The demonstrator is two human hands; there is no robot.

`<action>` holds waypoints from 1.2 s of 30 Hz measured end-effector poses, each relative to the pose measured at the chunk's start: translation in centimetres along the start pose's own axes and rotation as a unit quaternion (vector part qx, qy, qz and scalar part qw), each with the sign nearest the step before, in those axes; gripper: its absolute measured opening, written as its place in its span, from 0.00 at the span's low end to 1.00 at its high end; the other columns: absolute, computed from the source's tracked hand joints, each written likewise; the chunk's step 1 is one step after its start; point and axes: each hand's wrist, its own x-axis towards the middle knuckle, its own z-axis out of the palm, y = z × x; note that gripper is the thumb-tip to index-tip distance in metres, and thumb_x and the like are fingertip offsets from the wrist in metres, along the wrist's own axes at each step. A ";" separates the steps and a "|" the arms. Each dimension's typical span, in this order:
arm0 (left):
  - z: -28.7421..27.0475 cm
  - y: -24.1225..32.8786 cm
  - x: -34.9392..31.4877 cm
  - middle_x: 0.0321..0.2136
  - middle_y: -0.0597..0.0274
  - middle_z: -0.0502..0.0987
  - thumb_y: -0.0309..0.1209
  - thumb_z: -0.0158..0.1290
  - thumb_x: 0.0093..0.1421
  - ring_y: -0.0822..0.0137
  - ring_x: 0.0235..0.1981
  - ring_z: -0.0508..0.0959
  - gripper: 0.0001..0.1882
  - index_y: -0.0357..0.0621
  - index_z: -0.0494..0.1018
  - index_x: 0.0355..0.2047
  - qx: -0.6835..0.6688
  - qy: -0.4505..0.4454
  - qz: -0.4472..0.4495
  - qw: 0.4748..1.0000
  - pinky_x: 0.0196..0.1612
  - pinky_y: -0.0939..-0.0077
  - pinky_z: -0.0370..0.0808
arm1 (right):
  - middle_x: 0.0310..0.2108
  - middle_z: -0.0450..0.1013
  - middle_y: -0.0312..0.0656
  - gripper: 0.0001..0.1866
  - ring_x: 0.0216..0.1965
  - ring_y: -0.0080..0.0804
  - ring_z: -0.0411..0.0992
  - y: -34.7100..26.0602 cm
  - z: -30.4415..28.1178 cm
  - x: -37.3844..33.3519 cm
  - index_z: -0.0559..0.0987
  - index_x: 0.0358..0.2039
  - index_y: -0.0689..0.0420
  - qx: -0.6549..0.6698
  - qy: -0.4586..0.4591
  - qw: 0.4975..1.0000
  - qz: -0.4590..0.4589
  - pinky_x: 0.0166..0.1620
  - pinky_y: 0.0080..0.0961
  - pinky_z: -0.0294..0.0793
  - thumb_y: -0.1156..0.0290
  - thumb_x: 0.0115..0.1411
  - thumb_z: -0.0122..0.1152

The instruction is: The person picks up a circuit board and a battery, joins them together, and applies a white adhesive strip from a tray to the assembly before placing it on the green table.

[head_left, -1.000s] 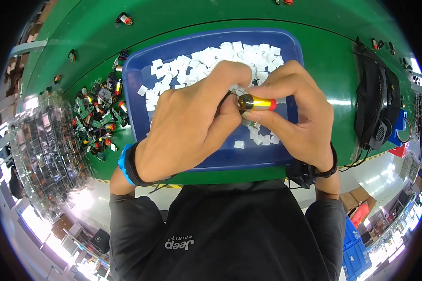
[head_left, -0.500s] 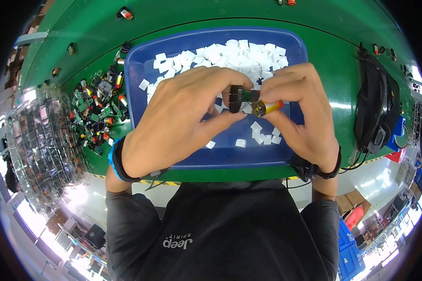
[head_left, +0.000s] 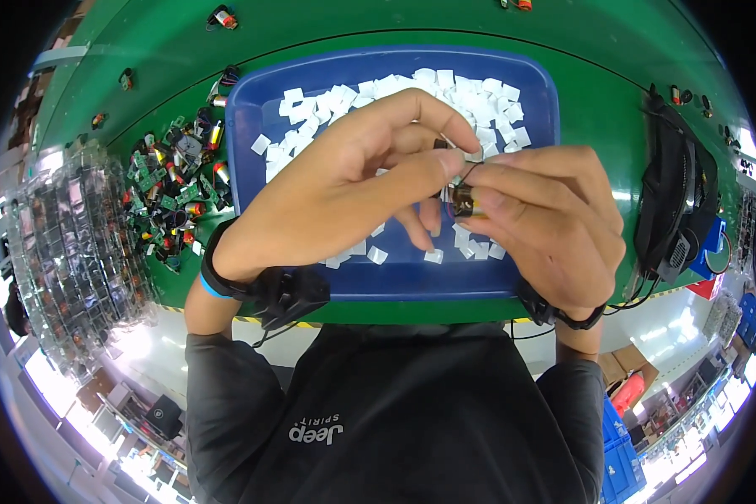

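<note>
Over the tray, my right hand is closed around a small cylindrical battery cell, its brownish end toward my left hand. Thin wires run up from the cell between the fingertips. My left hand comes in from the left, thumb and index finger pinched near the right fingertips. What sits in that pinch is mostly hidden; a bit of a black part shows behind the thumb. Beneath both hands, the blue tray holds many small white square pieces.
Left of the tray lies a heap of small circuit boards with wired cells. Beyond it stand clear plastic blister trays. A black bag lies on the green table at the right. A few loose wired cells lie farther back.
My left fingers have shifted from gripping the black round part to a pinch near the right fingertips. The right hand has turned and lowered, covering the cell's red end.
</note>
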 end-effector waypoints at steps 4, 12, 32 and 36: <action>0.2 -0.6 0.2 0.40 0.57 0.76 0.20 0.47 0.67 0.71 0.40 0.79 0.18 0.35 0.65 0.57 -0.027 0.006 0.013 1.000 0.36 0.76 0.83 | 0.37 0.82 0.46 0.19 0.39 0.41 0.79 -0.2 0.2 0.0 0.80 0.36 0.61 -0.020 0.036 0.999 0.003 0.39 0.29 0.80 0.81 0.43 0.77; 0.9 -1.7 0.5 0.39 0.60 0.75 0.15 0.51 0.62 0.72 0.39 0.77 0.21 0.35 0.67 0.56 0.079 0.098 0.052 0.991 0.39 0.74 0.84 | 0.36 0.82 0.45 0.15 0.36 0.39 0.80 -0.5 0.6 -0.1 0.82 0.34 0.62 -0.054 0.034 0.996 0.063 0.39 0.27 0.79 0.86 0.44 0.74; 1.1 -1.9 1.1 0.48 0.48 0.78 0.17 0.57 0.62 0.68 0.42 0.81 0.18 0.30 0.68 0.51 0.050 0.101 0.211 0.971 0.38 0.76 0.84 | 0.27 0.79 0.41 0.21 0.33 0.28 0.77 -0.7 -1.9 -0.6 0.79 0.41 0.63 0.086 0.092 0.968 0.215 0.36 0.20 0.74 0.81 0.46 0.77; 1.5 -2.2 0.7 0.45 0.50 0.80 0.19 0.60 0.61 0.69 0.39 0.82 0.19 0.31 0.69 0.51 0.037 0.126 0.261 0.956 0.41 0.79 0.82 | 0.27 0.79 0.40 0.23 0.27 0.23 0.75 -0.4 -1.1 -1.4 0.77 0.44 0.65 0.056 0.003 0.991 0.124 0.31 0.17 0.72 0.80 0.48 0.77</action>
